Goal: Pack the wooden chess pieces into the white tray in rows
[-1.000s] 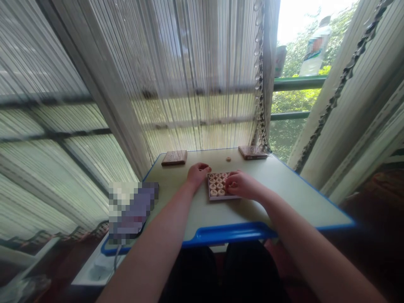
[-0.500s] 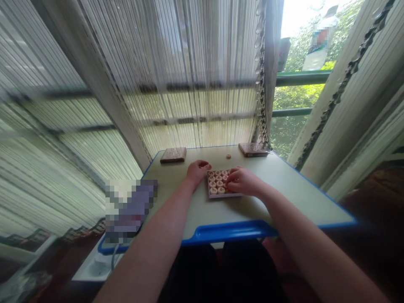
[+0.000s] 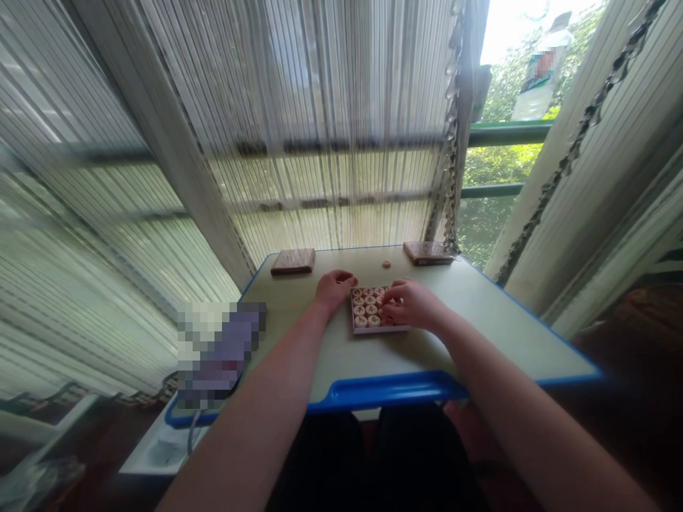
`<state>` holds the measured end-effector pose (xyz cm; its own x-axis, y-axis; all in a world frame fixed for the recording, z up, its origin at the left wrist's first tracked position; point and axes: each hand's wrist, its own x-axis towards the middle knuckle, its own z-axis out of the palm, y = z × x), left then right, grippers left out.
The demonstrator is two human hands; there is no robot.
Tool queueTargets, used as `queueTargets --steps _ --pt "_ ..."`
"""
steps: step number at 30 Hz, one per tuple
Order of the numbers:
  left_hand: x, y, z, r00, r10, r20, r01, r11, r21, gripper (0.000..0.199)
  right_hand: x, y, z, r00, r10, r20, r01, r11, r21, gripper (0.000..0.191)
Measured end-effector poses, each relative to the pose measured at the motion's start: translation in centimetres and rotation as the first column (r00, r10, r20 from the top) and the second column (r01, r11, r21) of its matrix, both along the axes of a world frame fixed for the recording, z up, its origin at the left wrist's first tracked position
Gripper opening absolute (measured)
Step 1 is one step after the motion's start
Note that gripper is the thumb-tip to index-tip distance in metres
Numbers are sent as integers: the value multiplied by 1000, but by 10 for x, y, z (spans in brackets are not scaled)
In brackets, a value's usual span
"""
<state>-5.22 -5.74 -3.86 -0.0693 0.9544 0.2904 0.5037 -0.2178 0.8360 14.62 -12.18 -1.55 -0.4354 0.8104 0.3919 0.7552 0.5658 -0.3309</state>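
A shallow box stands on the table, holding rows of round wooden pieces with marks on top. Over its right side is my right hand, fingers bent down onto the pieces and hiding several of them; whether it grips one is hidden. My left hand rests on the table at the box's far left corner, thumb and fingers closed around a small round piece. Beyond the box, one loose round piece lies on the table.
Flat brown boxes lie at the table's back left and back right. A pixelated purple-grey object is on the left edge. The pale table has a blue rim with a tray in front. Curtains hang behind.
The fingers of my right hand have shifted slightly over the pieces. My left hand and the box have stayed where they were.
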Motion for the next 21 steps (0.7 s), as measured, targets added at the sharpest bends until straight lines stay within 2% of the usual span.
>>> queueTargets --steps 12,21 --pt "1 -2 -1 999 -13 -50 14 1000 16 23 -4 2 -3 997 -18 80 19 1000 -12 15" --pt "1 -2 1 1000 -19 -13 19 1000 7 22 -6 3 -2 994 -59 90 64 997 -49 15"
